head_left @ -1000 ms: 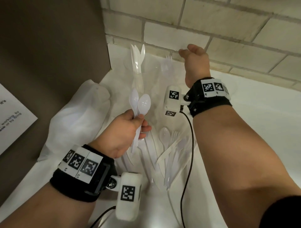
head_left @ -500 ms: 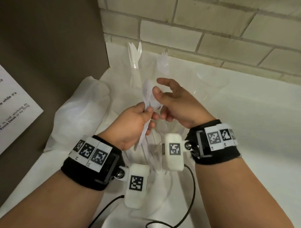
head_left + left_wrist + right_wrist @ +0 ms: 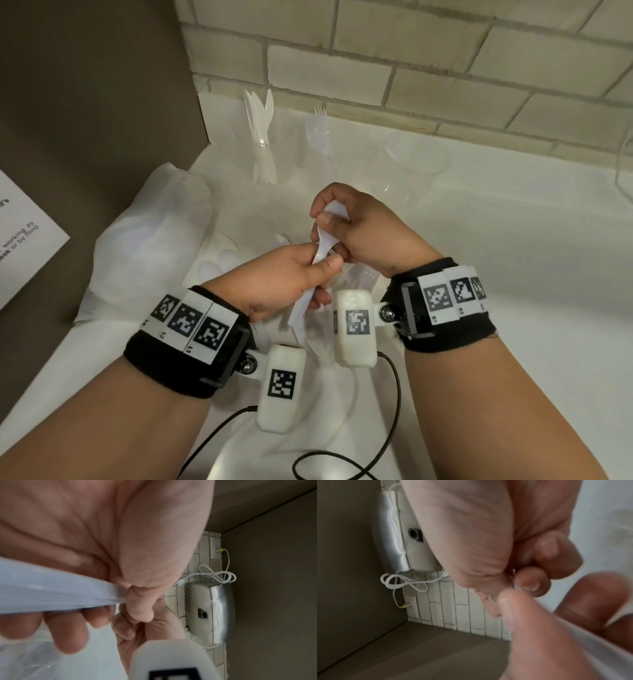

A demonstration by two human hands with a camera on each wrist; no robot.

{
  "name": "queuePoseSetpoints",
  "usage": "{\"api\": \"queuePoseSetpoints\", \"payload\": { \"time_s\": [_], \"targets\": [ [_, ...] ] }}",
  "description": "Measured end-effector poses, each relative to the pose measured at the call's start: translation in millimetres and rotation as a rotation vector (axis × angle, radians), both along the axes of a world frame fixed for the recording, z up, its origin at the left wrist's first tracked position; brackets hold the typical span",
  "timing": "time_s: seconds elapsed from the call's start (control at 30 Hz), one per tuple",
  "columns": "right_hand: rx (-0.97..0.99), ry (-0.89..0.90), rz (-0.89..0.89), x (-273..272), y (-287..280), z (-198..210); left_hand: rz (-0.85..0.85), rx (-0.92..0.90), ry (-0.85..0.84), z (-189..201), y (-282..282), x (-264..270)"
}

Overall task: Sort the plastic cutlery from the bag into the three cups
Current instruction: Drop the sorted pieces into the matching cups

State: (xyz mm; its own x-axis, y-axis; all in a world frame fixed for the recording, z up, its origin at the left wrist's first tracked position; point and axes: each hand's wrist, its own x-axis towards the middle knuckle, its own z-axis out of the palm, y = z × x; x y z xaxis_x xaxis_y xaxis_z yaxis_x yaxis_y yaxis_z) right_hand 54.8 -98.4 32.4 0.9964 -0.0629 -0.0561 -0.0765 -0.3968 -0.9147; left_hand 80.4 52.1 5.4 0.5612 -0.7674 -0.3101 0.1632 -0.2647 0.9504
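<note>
Together, both hands meet just in front of three clear plastic cups that stand in a row against a tiled wall (image 3: 445,85). The left hand (image 3: 284,277) curls around the handles of white plastic spoons (image 3: 323,245), thumb pressed on top. The right hand (image 3: 363,233) pinches the spoon bowls from above, finger and thumb closed on them. How many spoons are held is hard to tell, since the fingers cover most of them.

The left cup (image 3: 263,161) holds upright white knives (image 3: 258,109). The middle cup (image 3: 325,150) holds a fork (image 3: 320,113) with tines up. The right cup (image 3: 418,164) is nearly invisible against the white counter (image 3: 513,257), and its contents cannot be made out.

Left of the hands lies a crumpled white plastic bag (image 3: 150,222). Loose cutlery under the hands blurs into white.

A paper sign (image 3: 24,236) is cut off at the left edge; only fragments read "working by" and "or by filing".

Both wrist views are mostly filled by blurred palm. Behind it, a silver appliance (image 3: 209,612) and a white cord (image 3: 217,574) sit by the tiles.
</note>
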Motion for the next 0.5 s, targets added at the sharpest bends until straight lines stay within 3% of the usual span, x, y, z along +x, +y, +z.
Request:
{"api": "queuePoseSetpoints", "payload": {
  "time_s": [0.1,0.23,0.37,0.5],
  "targets": [
    [0.003,-0.080,-0.116,3,-15,3,0.183,0.032,-0.083,-4,3,9],
    [-0.044,-0.434,-0.399,8,-64,26,0.395,0.055,-0.122,-4,18,23],
    [-0.304,-0.709,-0.694,15,-106,53,0.352,0.129,-0.241,-8,24,25],
    [-0.506,-0.649,-0.760,34,-127,49,0.201,0.259,-0.311,-12,19,19]
  ]
}}
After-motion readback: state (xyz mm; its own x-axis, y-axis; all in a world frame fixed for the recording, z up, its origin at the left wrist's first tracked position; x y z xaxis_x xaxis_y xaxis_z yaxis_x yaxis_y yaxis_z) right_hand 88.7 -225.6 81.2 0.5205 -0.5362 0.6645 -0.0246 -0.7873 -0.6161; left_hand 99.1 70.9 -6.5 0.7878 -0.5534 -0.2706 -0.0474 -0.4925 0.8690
